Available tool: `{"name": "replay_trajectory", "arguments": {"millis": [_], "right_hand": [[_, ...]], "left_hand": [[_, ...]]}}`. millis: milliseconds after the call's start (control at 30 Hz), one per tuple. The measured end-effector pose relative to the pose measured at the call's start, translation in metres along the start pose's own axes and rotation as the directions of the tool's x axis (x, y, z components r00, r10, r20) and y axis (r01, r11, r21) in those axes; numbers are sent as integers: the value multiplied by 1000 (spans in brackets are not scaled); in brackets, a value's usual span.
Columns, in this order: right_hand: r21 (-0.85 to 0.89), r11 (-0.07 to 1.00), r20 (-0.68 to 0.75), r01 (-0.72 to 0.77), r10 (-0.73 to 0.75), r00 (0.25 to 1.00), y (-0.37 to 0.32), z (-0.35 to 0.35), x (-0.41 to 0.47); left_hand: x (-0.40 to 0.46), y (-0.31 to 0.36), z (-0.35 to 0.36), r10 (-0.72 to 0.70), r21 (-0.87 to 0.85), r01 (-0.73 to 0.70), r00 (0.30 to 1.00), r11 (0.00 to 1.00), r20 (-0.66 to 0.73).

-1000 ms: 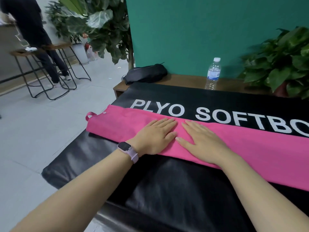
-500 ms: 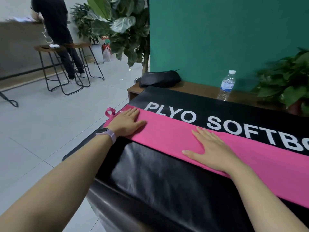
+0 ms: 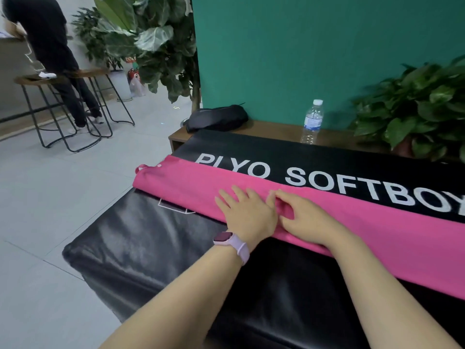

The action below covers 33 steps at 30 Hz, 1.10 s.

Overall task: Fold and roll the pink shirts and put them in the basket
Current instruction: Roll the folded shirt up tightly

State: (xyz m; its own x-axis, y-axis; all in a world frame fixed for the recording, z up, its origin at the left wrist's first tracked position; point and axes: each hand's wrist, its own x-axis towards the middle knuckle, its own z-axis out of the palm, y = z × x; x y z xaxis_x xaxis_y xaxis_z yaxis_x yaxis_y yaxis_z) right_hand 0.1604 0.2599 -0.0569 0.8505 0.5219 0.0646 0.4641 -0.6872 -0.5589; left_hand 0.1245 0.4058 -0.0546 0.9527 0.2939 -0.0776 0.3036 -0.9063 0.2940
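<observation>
Hands meet at the middle of a pink shirt (image 3: 352, 235) folded into a long band across a black padded box (image 3: 156, 248). The left hand (image 3: 247, 215) lies flat, fingers spread; the right hand (image 3: 307, 219), touching it, pinches a fold of the cloth. Beyond the box stands a water bottle (image 3: 312, 122).

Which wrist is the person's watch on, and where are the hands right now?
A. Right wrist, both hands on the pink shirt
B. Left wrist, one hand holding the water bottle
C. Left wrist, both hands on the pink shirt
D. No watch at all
C: the watch sits on the wrist of the left hand, which lies beside the right hand on the pink shirt; the water bottle stands untouched.
</observation>
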Motion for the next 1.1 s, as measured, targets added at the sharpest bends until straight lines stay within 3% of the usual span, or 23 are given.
{"name": "replay_trajectory", "arguments": {"millis": [100, 300, 600, 767, 933, 1100], "right_hand": [[-50, 999, 12, -1, 1, 1000, 3, -2, 2], [-106, 991, -6, -87, 87, 996, 18, -21, 2], [-229, 964, 41, -133, 146, 988, 29, -24, 11], [-294, 948, 68, -125, 152, 986, 30, -20, 18], [-290, 948, 73, -128, 156, 985, 26, -19, 19], [-268, 949, 40, -164, 181, 983, 23, -19, 12]], "left_hand": [[13, -2, 4, 39, 37, -37, 998, 999, -50], [77, -6, 1, 195, 117, -196, 981, 974, 24], [162, 2, -8, 480, 151, -489, 872, 859, 95], [139, 20, -9, 436, 158, -431, 900, 888, 3], [91, 43, 15, 319, 44, -317, 947, 947, -46], [94, 40, 21, 318, 56, -317, 948, 947, -19]]}}
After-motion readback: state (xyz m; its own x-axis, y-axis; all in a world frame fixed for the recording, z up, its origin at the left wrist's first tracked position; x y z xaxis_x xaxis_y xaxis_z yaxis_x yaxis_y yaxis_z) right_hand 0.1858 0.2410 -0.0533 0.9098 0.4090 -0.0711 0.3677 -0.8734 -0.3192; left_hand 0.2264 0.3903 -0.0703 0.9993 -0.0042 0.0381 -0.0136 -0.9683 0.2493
